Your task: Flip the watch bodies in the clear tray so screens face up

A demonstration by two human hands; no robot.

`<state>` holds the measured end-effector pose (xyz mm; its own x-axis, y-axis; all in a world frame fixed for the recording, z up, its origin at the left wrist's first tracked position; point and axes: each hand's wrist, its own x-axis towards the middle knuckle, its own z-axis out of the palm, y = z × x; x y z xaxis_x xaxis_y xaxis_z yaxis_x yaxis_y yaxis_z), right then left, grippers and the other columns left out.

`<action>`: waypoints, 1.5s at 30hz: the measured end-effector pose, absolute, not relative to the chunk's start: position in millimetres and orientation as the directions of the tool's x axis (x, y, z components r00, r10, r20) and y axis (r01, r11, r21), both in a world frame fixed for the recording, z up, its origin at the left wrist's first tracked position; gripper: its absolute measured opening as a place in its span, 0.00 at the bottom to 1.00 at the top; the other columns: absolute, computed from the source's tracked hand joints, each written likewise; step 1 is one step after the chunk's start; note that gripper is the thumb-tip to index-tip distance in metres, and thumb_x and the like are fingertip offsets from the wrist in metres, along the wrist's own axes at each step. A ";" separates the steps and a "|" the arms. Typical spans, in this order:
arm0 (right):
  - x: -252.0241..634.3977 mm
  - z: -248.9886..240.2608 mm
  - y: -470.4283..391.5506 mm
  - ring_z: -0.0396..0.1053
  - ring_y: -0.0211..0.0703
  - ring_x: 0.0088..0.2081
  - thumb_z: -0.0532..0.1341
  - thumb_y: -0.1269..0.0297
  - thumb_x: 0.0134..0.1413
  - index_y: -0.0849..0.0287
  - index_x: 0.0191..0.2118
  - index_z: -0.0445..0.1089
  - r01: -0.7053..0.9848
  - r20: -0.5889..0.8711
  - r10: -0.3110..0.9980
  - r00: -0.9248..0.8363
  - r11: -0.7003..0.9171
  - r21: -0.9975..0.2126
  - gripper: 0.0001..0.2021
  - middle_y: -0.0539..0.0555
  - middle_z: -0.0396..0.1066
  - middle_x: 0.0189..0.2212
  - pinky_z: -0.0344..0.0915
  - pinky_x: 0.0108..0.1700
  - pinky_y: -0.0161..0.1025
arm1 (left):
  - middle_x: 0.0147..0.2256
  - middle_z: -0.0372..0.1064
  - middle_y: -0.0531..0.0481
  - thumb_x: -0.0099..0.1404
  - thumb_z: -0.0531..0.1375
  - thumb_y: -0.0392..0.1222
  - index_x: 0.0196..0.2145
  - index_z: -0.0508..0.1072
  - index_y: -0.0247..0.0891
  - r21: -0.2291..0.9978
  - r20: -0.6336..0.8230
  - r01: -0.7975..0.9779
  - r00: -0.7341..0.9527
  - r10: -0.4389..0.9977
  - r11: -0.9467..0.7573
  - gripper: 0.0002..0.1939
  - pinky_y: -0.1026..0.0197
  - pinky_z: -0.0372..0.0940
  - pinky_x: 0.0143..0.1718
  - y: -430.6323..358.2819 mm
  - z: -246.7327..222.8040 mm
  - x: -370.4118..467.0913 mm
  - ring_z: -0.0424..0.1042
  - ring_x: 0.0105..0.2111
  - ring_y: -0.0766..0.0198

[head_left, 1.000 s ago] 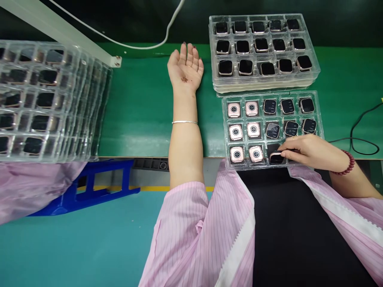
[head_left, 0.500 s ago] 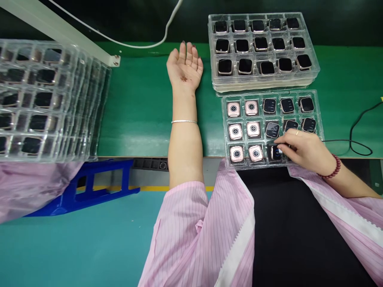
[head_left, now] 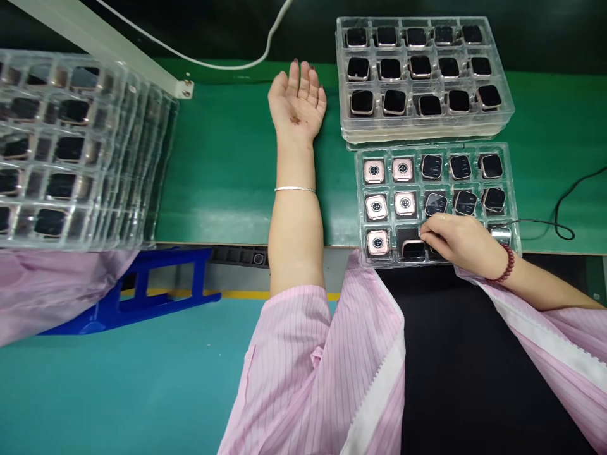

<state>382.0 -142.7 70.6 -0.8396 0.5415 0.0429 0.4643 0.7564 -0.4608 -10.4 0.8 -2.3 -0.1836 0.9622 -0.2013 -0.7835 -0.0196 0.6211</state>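
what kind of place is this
Most likely an electronics assembly line. Clear trays hold rows of watch bodies in compartments, more trays are stacked at the left, and the person wears a pink striped smock. The right hand is at the near tray.

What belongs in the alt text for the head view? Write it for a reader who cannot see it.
The right hand tips a rose-gold square watch case in the front row of a clear plastic compartment tray on a green bench mat. The left hand rests palm up, empty, beside a farther stack of clear trays of dark-faced cases.
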 end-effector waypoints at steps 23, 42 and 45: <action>360.8 69.7 -106.9 0.72 0.47 0.36 0.57 0.69 0.61 0.59 0.35 0.71 0.494 0.110 0.575 -0.811 0.773 -0.398 0.06 0.57 0.72 0.33 0.65 0.36 0.41 | 0.48 0.75 0.75 0.71 0.31 0.53 0.60 0.57 0.63 0.681 -0.193 -0.732 -0.200 0.961 -0.015 0.27 0.66 0.48 0.71 5.2 -5.5 -8.5 0.50 0.68 0.80; 352.1 91.9 -60.0 0.65 0.39 0.21 0.57 0.52 0.63 0.56 0.30 0.76 0.586 -0.272 0.530 -0.804 0.621 -0.521 0.17 0.48 0.69 0.18 0.60 0.28 0.39 | 0.53 0.75 0.63 0.77 0.40 0.47 0.55 0.64 0.48 0.598 -0.250 -0.799 -0.263 0.932 -0.066 0.19 0.62 0.56 0.66 0.3 11.1 3.2 0.61 0.63 0.71; 351.9 94.5 -58.1 0.67 0.40 0.22 0.59 0.52 0.61 0.56 0.33 0.77 0.578 -0.287 0.513 -0.809 0.605 -0.547 0.15 0.48 0.72 0.21 0.60 0.28 0.38 | 0.54 0.75 0.59 0.77 0.41 0.46 0.59 0.62 0.44 0.558 -0.242 -0.826 -0.254 0.936 -0.080 0.19 0.59 0.55 0.68 0.6 11.5 2.8 0.59 0.65 0.69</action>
<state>351.9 -58.1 94.5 -0.8087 0.5135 -0.2870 0.5784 0.6053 -0.5468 2.8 0.6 11.5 -0.2544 0.9364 -0.2418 -0.8259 -0.0802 0.5581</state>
